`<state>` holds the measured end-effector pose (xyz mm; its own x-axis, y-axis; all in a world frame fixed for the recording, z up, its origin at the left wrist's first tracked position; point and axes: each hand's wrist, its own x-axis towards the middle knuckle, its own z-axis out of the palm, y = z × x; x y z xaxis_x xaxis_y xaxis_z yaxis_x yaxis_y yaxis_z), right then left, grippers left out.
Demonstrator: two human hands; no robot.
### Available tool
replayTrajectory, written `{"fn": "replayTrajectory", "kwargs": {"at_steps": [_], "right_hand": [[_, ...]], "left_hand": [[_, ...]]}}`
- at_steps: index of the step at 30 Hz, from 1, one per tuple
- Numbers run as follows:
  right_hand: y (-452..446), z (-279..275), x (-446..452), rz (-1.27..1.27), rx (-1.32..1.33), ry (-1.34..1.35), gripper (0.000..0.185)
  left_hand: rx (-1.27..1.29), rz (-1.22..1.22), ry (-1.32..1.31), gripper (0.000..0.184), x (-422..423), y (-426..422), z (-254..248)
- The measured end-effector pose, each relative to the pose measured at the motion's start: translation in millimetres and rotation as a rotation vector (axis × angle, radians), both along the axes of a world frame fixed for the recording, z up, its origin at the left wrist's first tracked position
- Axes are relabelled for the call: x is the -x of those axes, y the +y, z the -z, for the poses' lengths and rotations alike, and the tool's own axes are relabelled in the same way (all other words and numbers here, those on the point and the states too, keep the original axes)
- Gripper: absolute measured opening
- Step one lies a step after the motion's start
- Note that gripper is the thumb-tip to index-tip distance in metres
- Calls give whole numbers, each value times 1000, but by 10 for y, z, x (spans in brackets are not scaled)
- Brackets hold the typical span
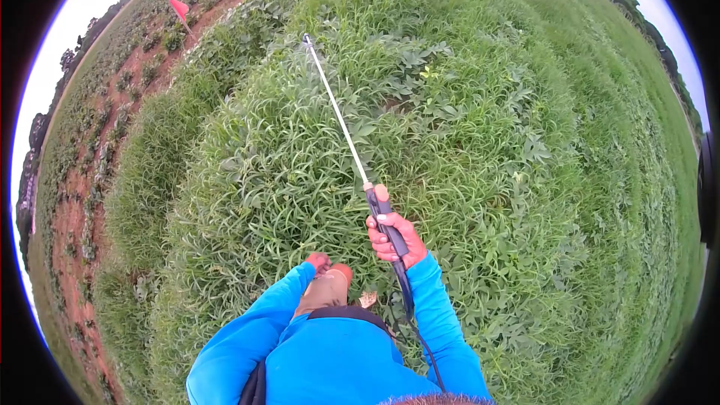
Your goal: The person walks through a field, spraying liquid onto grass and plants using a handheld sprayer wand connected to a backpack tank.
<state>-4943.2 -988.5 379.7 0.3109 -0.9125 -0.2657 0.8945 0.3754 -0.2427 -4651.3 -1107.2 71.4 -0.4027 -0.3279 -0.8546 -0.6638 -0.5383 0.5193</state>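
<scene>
My right hand (393, 238) is wrapped around the dark handle of a sprayer wand (337, 112), thumb along the top. Its long pale tube slants forward and left over the weeds, ending in a small dark nozzle (307, 39). A faint whitish haze hangs about the leaves near the tip. From the handle's lower end a black hose (429, 352) runs back along my right forearm. Beside my thigh, my left hand (319, 261) hangs low with its fingers curled in; whether anything is inside them is hidden. Grass and broad-leaved plants (300, 172) fill the ground below.
Tall grass surrounds my legs. On the left lies reddish bare soil (71, 232) with rows of low plants, and a red flag (178, 10) stands on a thin stick at its edge. A dark strap (253, 386) crosses my left side. Trees line the horizon.
</scene>
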Motion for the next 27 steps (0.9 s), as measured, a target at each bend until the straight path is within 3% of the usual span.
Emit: {"fn": "replayTrajectory", "kwargs": {"at_steps": [6,14,16,17,20,27], "right_hand": [[-136,69,182,97,62,-77,28],[326,409,520,357,64,-249,29],[425,468,659,401,72,-272,29],[476,450,712,475,43,-283,27],[627,411,905,624,-40,-282,25],[586,272,1317,907,-357,133,19]], "left_hand": [[104,8,3,27,258,-229,-248],[44,65,-35,21,678,-392,-264],[-79,62,51,21,819,-344,-361],[-17,70,76,20,857,-316,-327],[-122,92,-29,18,1175,-376,-190],[-217,110,-35,18,1883,-537,70]]}}
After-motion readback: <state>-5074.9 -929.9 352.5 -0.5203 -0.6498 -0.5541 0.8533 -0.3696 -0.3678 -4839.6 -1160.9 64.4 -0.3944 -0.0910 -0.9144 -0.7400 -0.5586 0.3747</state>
